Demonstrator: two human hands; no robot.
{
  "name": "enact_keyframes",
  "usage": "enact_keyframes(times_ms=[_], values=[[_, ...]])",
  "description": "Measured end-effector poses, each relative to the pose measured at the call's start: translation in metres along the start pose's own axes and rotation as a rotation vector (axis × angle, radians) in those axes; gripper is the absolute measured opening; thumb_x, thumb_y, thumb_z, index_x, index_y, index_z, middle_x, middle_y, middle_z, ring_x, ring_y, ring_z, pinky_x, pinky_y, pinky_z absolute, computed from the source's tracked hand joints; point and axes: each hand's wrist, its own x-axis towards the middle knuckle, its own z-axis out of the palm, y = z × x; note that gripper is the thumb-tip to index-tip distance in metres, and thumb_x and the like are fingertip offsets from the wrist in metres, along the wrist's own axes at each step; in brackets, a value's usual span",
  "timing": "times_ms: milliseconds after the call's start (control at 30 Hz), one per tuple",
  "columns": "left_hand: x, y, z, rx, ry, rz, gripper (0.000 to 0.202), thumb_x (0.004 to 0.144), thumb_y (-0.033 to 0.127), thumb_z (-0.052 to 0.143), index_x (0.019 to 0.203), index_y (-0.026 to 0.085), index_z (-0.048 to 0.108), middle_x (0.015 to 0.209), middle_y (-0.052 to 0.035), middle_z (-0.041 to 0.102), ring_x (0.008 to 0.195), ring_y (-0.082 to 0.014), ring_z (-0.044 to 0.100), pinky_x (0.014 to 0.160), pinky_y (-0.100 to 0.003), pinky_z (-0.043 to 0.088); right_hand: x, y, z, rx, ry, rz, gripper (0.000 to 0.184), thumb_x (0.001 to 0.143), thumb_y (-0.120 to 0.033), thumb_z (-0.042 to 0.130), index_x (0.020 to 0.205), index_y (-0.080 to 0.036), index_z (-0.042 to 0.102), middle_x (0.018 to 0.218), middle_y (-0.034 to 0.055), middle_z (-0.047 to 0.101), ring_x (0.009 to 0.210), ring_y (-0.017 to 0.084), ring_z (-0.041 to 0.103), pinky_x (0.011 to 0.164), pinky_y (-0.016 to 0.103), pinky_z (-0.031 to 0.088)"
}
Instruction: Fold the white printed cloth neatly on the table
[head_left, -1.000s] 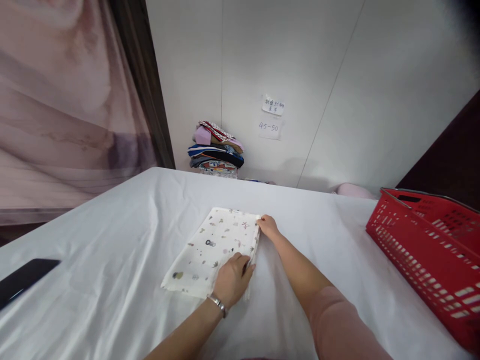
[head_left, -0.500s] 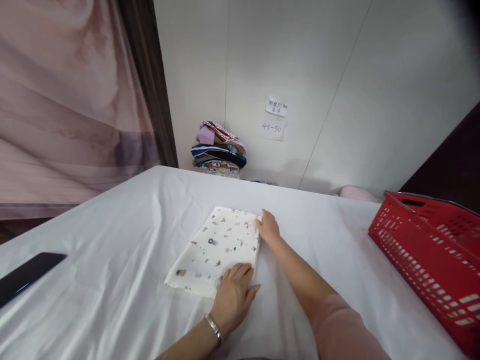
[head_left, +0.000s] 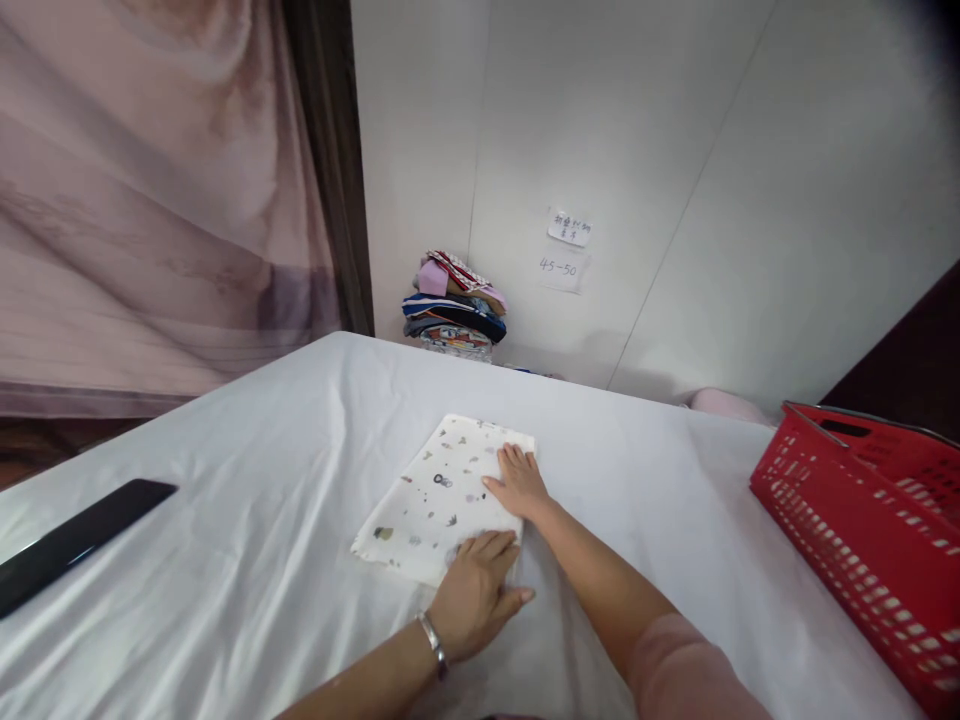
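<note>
A folded white cloth with small printed figures point(head_left: 435, 490) lies flat on the white-covered table point(head_left: 247, 520). My left hand point(head_left: 480, 590), with a metal bracelet at the wrist, rests flat with fingers stretched out on the cloth's near right corner. My right hand point(head_left: 516, 482) lies flat on the cloth's right side, fingers spread and pointing away from me. Neither hand holds anything.
A red plastic basket point(head_left: 862, 540) stands at the right edge of the table. A dark flat phone-like object point(head_left: 75, 540) lies at the left. A stack of folded coloured clothes point(head_left: 454, 305) sits against the far wall under two paper notes point(head_left: 566, 250). A pink curtain hangs at left.
My right hand has slid from the cloth's far right corner onto its top surface and flattened. My left hand opened from a pinch on the edge to lying flat.
</note>
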Motion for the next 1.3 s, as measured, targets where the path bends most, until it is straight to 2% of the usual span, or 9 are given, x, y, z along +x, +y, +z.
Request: enact_keyframes(times_ms=[100,200,300,400,600,733,967,1167,1300], values=[[0.005,-0.026,-0.026,0.052,0.098,-0.096,0.035,0.085,0.039,0.044,0.111,0.022,0.057,0.121,-0.0066,0.056,0.115,-0.0219,0.045,0.098,-0.038,0.035,-0.001,0.001,-0.003,0.018,-0.013,-0.005,0.068,0.085,-0.054,0.032,0.138,-0.012,0.025,0.147,0.0117,0.017,0.135,0.025,0.009,0.106,0.041,0.002],[0.005,-0.068,-0.056,0.213,0.215,-0.384,0.038,0.085,0.038,0.042,0.113,0.017,0.056,0.127,-0.0107,0.051,0.120,-0.0245,0.040,0.100,-0.040,0.031,-0.004,0.000,-0.005,0.050,0.003,0.051,0.063,0.086,-0.051,0.031,0.137,-0.014,0.028,0.146,0.0096,0.020,0.135,0.023,0.010,0.107,0.039,0.005],[0.000,-0.104,-0.076,0.206,0.133,-0.685,0.040,0.085,0.039,0.037,0.115,0.016,0.053,0.126,-0.0115,0.050,0.115,-0.0271,0.045,0.093,-0.041,0.037,-0.013,-0.006,-0.001,0.067,0.053,0.172,0.062,0.086,-0.050,0.032,0.137,-0.014,0.028,0.147,0.0100,0.017,0.135,0.025,0.008,0.106,0.039,0.008],[-0.007,-0.114,-0.079,0.114,0.040,-0.781,0.042,0.086,0.038,0.031,0.116,0.015,0.050,0.119,-0.0123,0.055,0.106,-0.0251,0.053,0.088,-0.037,0.040,-0.024,-0.012,0.001,0.060,0.029,0.153,0.064,0.085,-0.051,0.034,0.138,-0.015,0.026,0.147,0.0094,0.016,0.135,0.025,0.007,0.106,0.040,0.009],[-0.045,-0.068,-0.058,-0.140,-0.056,-0.720,0.036,0.083,0.035,0.038,0.111,0.015,0.047,0.090,-0.0077,0.066,0.081,-0.0186,0.062,0.070,-0.028,0.043,-0.042,0.007,-0.020,-0.036,-0.132,-0.024,0.063,0.085,-0.051,0.032,0.139,-0.019,0.024,0.148,0.0053,0.015,0.135,0.022,0.007,0.106,0.044,0.002],[-0.063,-0.046,-0.062,-0.073,-0.126,-0.712,0.034,0.080,0.045,0.042,0.100,0.020,0.053,0.084,-0.0049,0.066,0.078,-0.0213,0.062,0.066,-0.030,0.043,-0.045,0.009,-0.032,-0.088,-0.189,-0.074,0.059,0.085,-0.044,0.036,0.138,-0.019,0.027,0.147,0.0074,0.018,0.135,0.023,0.009,0.106,0.045,0.000],[0.008,-0.060,-0.061,0.219,0.180,-0.458,0.048,0.083,0.045,0.041,0.122,0.017,0.046,0.131,-0.0112,0.046,0.124,-0.0243,0.036,0.099,-0.036,0.030,-0.007,-0.034,-0.024,-0.029,0.019,-0.107,0.067,0.087,-0.052,0.029,0.139,-0.011,0.021,0.147,0.0118,0.015,0.135,0.022,0.007,0.107,0.036,0.009],[0.019,-0.082,-0.018,0.297,0.045,-0.510,0.061,0.083,0.050,0.036,0.133,0.014,0.035,0.145,-0.0117,0.023,0.134,-0.0266,0.015,0.105,-0.044,0.019,0.018,-0.011,-0.004,-0.082,-0.002,0.080,0.069,0.086,-0.054,0.028,0.139,-0.009,0.024,0.147,0.0121,0.015,0.135,0.024,0.009,0.106,0.038,0.007],[0.020,-0.084,-0.017,0.296,0.023,-0.522,0.061,0.082,0.052,0.037,0.132,0.015,0.038,0.145,-0.0112,0.025,0.134,-0.0268,0.017,0.106,-0.046,0.017,0.019,-0.003,0.004,-0.086,0.007,0.066,0.070,0.086,-0.056,0.025,0.139,-0.011,0.023,0.147,0.0105,0.014,0.135,0.023,0.007,0.106,0.037,0.004]])
